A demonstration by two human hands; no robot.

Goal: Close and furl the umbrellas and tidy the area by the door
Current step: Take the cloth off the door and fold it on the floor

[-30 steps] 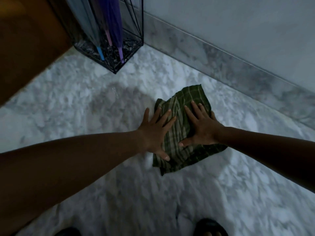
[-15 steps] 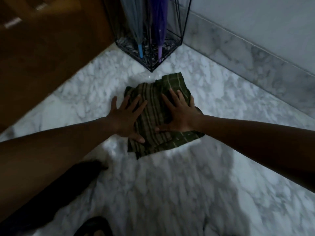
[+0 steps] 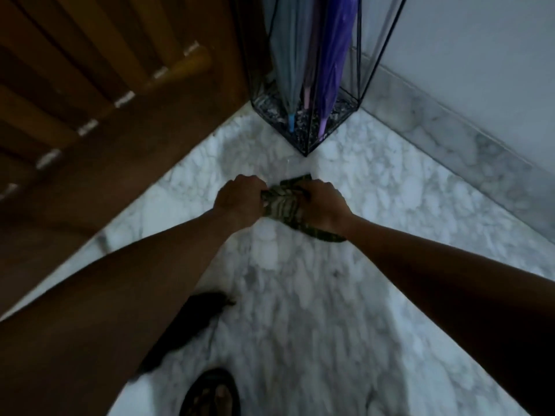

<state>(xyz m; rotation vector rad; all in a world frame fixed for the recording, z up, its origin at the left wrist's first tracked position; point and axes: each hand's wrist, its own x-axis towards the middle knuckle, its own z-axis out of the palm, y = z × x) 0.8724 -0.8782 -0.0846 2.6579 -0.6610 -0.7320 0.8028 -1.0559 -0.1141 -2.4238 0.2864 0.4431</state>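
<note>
While left hand (image 3: 240, 199) and right hand (image 3: 322, 205) clench the bunched green cloth (image 3: 282, 205), it sits low at the marble floor (image 3: 330, 295), near the wire stand (image 3: 306, 136) corner; 2 furled umbrellas (image 3: 333, 70) inside, door (image 3: 120, 85) left, skirting (image 3: 450, 136) right, open floor toward the sandal (image 3: 210, 394).

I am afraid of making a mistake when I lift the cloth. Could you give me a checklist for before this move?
1. Left hand grips the cloth: ok.
2. Right hand grips it: ok.
3. Cloth fully gathered: not ok, a corner trails by the right wrist.
4. Umbrellas furled in the stand: ok.
5. Floor dry: cannot tell.
</note>
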